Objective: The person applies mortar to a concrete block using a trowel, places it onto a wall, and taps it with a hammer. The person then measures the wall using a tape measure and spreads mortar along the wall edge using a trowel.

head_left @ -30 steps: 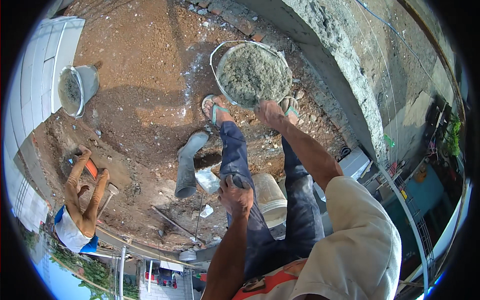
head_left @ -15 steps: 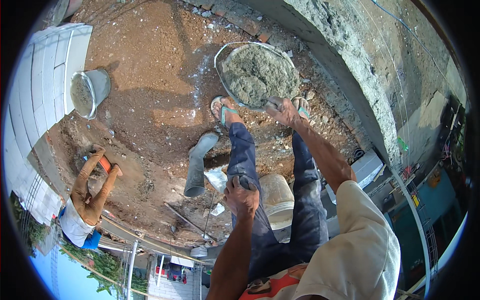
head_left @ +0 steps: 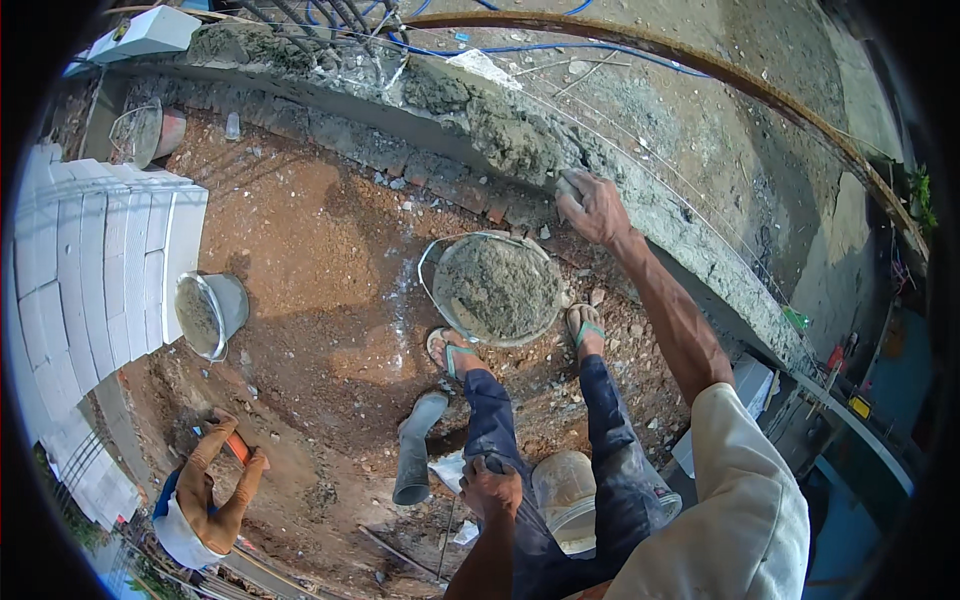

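My right hand reaches out to the edge of a low concrete wall topped with rough grey mortar. Its fingers are curled; whatever is in them, if anything, is hidden. My left hand rests closed on my left thigh, around a small dark object too little shown to name. Between the wall and my sandalled feet stands a wide bucket filled with wet grey mortar, its wire handle fallen to the left side.
At left, another bucket of mortar stands beside stacked white blocks. A co-worker crouches lower left, holding an orange tool. A grey rubber boot and an overturned pale bucket lie near my legs. Rebar juts out at the top.
My right hand has moved from the mortar bucket's rim up to the wall's edge. The view has shifted, showing more of the wall. My left hand stays on my thigh.
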### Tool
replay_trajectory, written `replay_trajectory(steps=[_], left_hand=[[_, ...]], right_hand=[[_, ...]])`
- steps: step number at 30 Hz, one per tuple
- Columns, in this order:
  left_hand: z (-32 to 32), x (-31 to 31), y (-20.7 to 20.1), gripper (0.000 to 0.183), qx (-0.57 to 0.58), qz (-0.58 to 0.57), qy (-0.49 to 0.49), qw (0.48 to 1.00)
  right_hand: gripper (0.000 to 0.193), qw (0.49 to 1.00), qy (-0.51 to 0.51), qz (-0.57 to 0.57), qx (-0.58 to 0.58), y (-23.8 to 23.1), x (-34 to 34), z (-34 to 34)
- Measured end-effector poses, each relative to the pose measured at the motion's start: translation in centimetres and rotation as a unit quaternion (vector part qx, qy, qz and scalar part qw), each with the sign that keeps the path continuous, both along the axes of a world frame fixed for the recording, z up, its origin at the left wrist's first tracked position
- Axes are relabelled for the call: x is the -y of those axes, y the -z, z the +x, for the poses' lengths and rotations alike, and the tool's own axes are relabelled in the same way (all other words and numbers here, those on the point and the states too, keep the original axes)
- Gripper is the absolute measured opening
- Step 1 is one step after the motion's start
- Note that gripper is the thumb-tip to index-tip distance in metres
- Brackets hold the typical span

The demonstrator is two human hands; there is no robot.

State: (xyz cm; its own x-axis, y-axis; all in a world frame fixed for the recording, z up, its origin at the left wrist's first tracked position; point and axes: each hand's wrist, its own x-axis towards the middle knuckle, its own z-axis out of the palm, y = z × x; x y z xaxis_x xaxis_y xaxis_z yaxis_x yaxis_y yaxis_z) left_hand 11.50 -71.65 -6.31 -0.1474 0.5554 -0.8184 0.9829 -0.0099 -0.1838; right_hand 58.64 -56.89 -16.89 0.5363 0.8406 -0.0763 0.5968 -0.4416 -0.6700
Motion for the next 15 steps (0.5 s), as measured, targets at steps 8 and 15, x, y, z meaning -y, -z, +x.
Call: replay_trajectory(steps=[8,15], left_hand=[[-1.8,1.5,1.6,0.060,0.004,0.034,0.025,0.999],[-3.7,0.9,1.6,0.060,0.009,0.089,0.037,0.995]], right_hand=[[0.043,0.958,0.006,-0.186,0.218,4.2,2.0,3.2],[0.039,0.965,0.002,-0.259,0.035,-4.6,11.8,-7.0]])
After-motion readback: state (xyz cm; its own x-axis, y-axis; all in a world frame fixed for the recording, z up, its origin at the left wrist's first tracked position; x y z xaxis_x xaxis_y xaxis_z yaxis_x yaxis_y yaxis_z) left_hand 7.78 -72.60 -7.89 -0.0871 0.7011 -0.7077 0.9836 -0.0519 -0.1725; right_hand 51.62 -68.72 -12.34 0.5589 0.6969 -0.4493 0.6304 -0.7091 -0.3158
